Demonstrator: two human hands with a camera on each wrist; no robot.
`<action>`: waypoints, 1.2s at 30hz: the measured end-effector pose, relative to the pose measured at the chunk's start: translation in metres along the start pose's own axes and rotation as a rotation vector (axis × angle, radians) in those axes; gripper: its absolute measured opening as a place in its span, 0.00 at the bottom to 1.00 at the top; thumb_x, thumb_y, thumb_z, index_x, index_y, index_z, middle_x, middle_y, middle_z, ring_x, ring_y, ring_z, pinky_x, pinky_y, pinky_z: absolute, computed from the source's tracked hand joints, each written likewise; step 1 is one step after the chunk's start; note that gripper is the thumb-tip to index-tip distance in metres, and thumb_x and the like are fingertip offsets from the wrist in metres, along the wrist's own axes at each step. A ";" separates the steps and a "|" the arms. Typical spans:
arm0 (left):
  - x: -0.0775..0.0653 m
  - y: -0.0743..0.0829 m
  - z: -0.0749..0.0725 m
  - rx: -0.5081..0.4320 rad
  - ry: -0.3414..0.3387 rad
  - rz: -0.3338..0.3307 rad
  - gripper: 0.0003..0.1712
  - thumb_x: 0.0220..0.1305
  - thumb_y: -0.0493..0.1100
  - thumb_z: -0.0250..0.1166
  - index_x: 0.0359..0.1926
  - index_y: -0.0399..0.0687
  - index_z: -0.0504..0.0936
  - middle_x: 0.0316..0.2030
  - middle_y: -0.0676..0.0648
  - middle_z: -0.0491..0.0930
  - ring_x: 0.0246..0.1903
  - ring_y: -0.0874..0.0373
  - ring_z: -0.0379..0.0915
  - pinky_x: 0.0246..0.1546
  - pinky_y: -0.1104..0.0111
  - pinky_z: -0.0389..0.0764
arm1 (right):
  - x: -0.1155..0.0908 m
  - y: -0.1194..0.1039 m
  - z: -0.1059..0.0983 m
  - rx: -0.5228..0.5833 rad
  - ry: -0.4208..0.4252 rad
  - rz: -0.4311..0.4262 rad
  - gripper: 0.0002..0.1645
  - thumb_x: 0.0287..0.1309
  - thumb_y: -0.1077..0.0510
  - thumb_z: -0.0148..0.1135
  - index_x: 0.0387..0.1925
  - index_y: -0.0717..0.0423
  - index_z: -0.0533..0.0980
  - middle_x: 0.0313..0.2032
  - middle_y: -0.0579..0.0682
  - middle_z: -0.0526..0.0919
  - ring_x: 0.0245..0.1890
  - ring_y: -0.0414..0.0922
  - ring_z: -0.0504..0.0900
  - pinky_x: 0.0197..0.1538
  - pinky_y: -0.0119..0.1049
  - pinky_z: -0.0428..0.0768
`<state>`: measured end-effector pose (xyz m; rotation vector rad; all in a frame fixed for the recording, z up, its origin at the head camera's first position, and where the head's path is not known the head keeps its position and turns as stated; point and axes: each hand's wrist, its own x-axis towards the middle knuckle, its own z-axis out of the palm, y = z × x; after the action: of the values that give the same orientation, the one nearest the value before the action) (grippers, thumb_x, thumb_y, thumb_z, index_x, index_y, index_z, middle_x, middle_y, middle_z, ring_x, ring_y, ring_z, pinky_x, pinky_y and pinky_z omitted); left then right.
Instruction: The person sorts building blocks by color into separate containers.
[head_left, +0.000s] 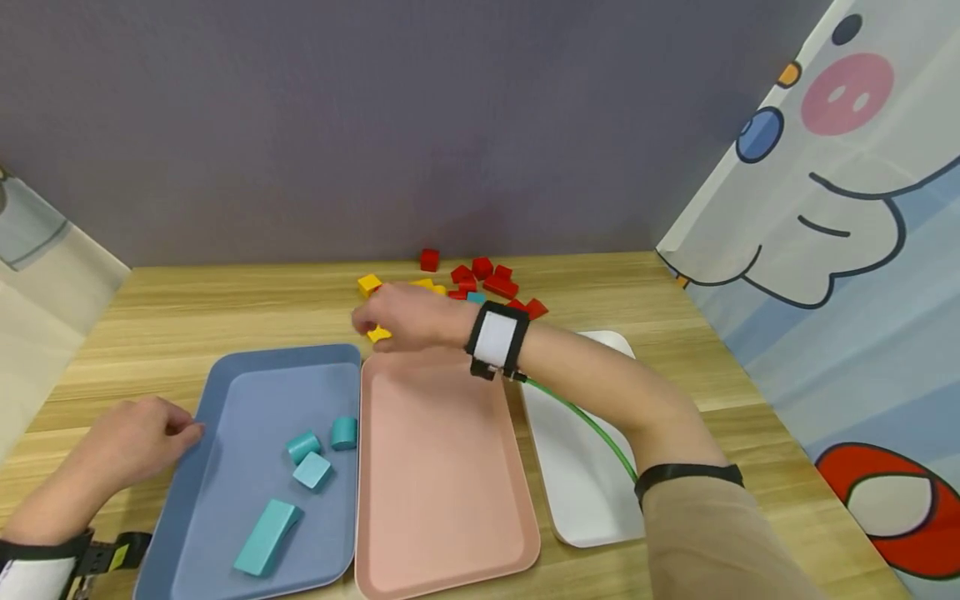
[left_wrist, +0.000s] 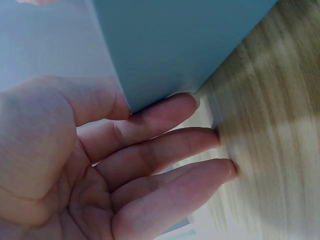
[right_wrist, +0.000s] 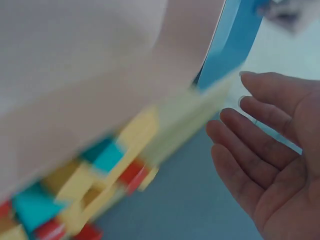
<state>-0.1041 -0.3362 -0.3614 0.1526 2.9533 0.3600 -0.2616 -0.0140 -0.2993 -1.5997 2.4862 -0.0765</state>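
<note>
My left hand (head_left: 141, 442) pinches the left rim of the blue tray (head_left: 243, 417); in the left wrist view, thumb and index finger (left_wrist: 160, 117) meet at the tray's edge. Turquoise blocks lie inside: two short cylinders (head_left: 344, 433), a cube (head_left: 312, 472) and a long block (head_left: 267, 537). Beyond the pink tray (head_left: 442, 483), my right hand (head_left: 420, 317) hovers by the yellow blocks (head_left: 369, 285), partly covering them. In the right wrist view its fingers (right_wrist: 250, 147) are loosely bent with nothing between them, apart from the blurred pile.
Red blocks (head_left: 500, 287) are scattered behind my right wrist, with a turquoise piece (head_left: 476, 297) among them. A white tray (head_left: 592, 483) lies right of the pink one, under my right forearm. A grey wall (head_left: 375, 133) borders the wooden table (head_left: 225, 308) at the back.
</note>
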 end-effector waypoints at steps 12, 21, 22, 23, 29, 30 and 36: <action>0.010 -0.008 0.000 0.010 0.010 0.022 0.16 0.64 0.42 0.62 0.18 0.50 0.80 0.15 0.55 0.69 0.18 0.60 0.60 0.21 0.68 0.59 | -0.029 0.105 0.004 0.036 0.062 0.435 0.18 0.59 0.55 0.69 0.51 0.53 0.82 0.45 0.50 0.85 0.43 0.46 0.79 0.53 0.39 0.80; 0.021 -0.016 -0.002 0.008 0.007 0.038 0.14 0.63 0.41 0.62 0.19 0.50 0.82 0.17 0.54 0.70 0.19 0.59 0.60 0.22 0.67 0.60 | -0.039 0.130 0.018 -0.015 -0.010 0.559 0.16 0.59 0.52 0.68 0.45 0.56 0.82 0.40 0.51 0.84 0.42 0.50 0.80 0.51 0.42 0.79; 0.021 -0.016 -0.002 0.008 0.008 0.037 0.14 0.63 0.41 0.62 0.20 0.49 0.82 0.17 0.54 0.71 0.19 0.59 0.60 0.22 0.67 0.60 | -0.039 0.130 0.019 -0.011 -0.010 0.564 0.14 0.59 0.52 0.68 0.43 0.56 0.82 0.39 0.52 0.84 0.41 0.50 0.80 0.49 0.42 0.79; 0.021 -0.016 -0.002 0.007 0.007 0.036 0.15 0.63 0.41 0.62 0.19 0.49 0.82 0.17 0.54 0.70 0.19 0.60 0.60 0.21 0.67 0.59 | -0.039 0.130 0.020 0.000 -0.010 0.573 0.13 0.59 0.52 0.68 0.41 0.56 0.82 0.38 0.52 0.84 0.39 0.50 0.79 0.47 0.41 0.79; 0.021 -0.016 -0.002 0.004 0.001 0.031 0.16 0.64 0.42 0.62 0.19 0.50 0.81 0.17 0.54 0.69 0.18 0.59 0.60 0.21 0.67 0.59 | -0.033 0.128 0.026 0.012 -0.040 0.604 0.13 0.60 0.51 0.66 0.40 0.56 0.81 0.35 0.51 0.81 0.35 0.48 0.76 0.45 0.38 0.78; 0.021 -0.016 -0.002 0.003 0.001 0.032 0.15 0.64 0.42 0.62 0.19 0.50 0.81 0.17 0.54 0.69 0.19 0.59 0.60 0.22 0.67 0.59 | -0.033 0.128 0.027 0.005 -0.043 0.604 0.13 0.61 0.51 0.66 0.40 0.56 0.81 0.34 0.51 0.80 0.35 0.48 0.76 0.44 0.37 0.77; 0.021 -0.016 -0.001 0.014 0.010 0.042 0.16 0.64 0.42 0.62 0.17 0.52 0.80 0.16 0.54 0.69 0.18 0.60 0.59 0.22 0.68 0.59 | -0.030 0.127 0.031 -0.003 -0.034 0.624 0.10 0.59 0.53 0.66 0.32 0.56 0.78 0.26 0.49 0.71 0.31 0.48 0.73 0.37 0.36 0.70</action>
<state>-0.1258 -0.3498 -0.3675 0.2159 2.9670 0.3468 -0.3581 0.0677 -0.3439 -0.7531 2.8247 0.0414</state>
